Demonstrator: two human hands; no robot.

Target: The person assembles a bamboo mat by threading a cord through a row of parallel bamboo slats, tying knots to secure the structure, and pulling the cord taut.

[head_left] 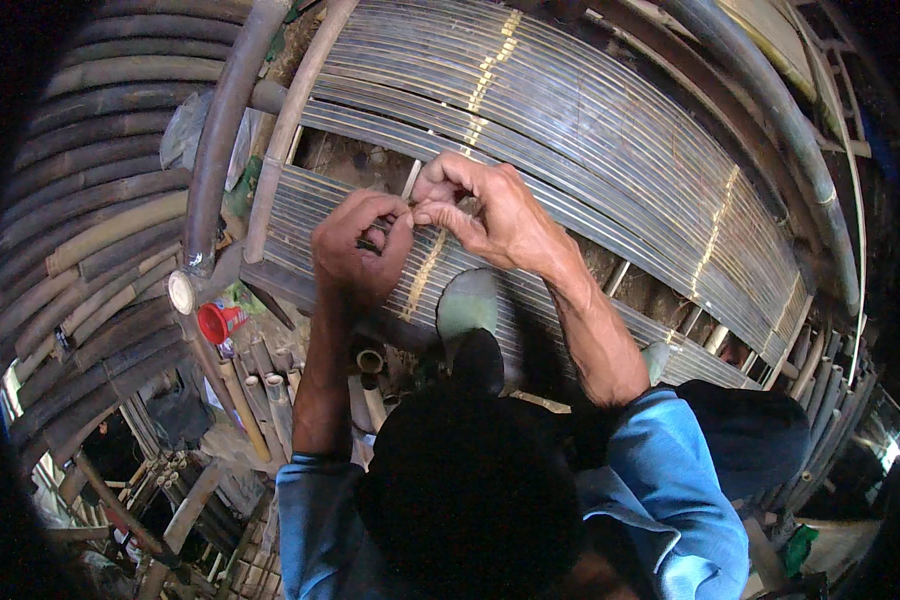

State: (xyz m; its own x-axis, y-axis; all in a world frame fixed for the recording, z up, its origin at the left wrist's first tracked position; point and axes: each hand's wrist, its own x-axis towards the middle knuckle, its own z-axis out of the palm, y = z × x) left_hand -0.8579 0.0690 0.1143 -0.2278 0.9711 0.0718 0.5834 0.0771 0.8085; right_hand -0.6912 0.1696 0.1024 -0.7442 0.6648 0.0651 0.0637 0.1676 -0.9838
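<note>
My left hand [363,245] is closed, its fingers curled in, with thumb and index finger pinched at the tips. Against them press the fingertips of my right hand [490,210], also in a pinch. Whatever sits between the fingertips is too small to make out. Both hands are above a slatted bamboo panel [590,130] of thin dark strips, bound by pale yellowish lashings [710,235]. They are over its nearer band of slats, beside a gap that shows the ground. A pale crosspiece [412,178] spans that gap just behind my fingertips.
A thick bamboo pole [220,140] stands left of the panel, and another dark pole [760,90] curves along the far right. Rows of bamboo [110,130] lie at the left. A red container [220,320] sits among cut bamboo pieces. My shoe [468,303] rests on the nearer slats.
</note>
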